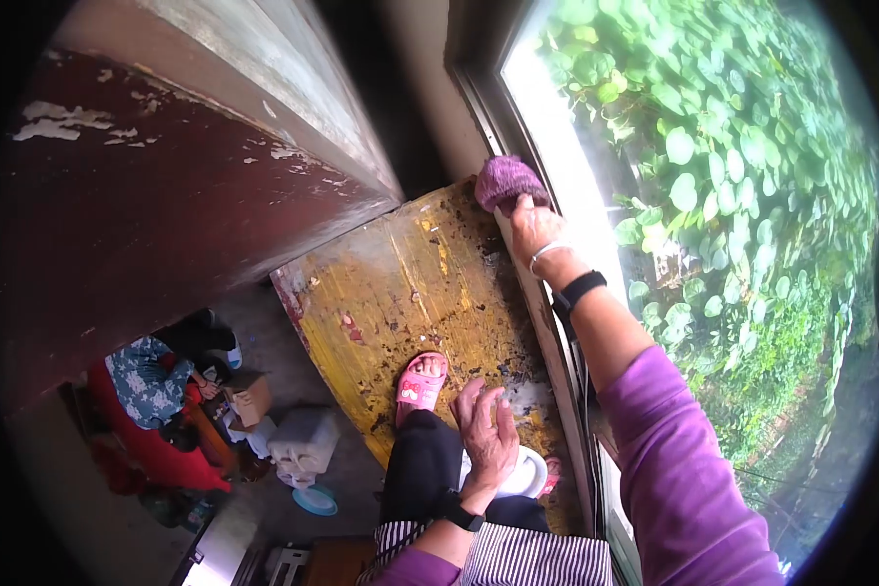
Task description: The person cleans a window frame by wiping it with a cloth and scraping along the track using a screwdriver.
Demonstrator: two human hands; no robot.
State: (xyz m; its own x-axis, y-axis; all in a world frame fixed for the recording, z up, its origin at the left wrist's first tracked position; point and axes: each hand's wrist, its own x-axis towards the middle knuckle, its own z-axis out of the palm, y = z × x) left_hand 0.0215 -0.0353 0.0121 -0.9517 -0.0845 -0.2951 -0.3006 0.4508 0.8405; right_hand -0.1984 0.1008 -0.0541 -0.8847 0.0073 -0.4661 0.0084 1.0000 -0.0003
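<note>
My right hand (537, 232) is closed on a bunched, fuzzy purple cloth (510, 184). It presses the cloth against the lower window frame (529, 273), near the far corner of the sill. My left hand (485, 430) is held lower, with its fingers apart and slightly bent and nothing in them. Partly hidden behind that hand is a white round container (529, 473), whose contents I cannot make out. One foot in a pink slipper (421, 381) stands on a worn yellow board (400, 283), and part of the other slipper (551, 475) shows by the window.
Flakes and dark dirt lie over the board, whose left edge drops to the floor below. Down there a person (151, 379) sits near a cardboard box (249, 398), a grey bin (303, 441) and a blue basin lid (314, 500). Beyond the window glass grow leafy vines (718, 176).
</note>
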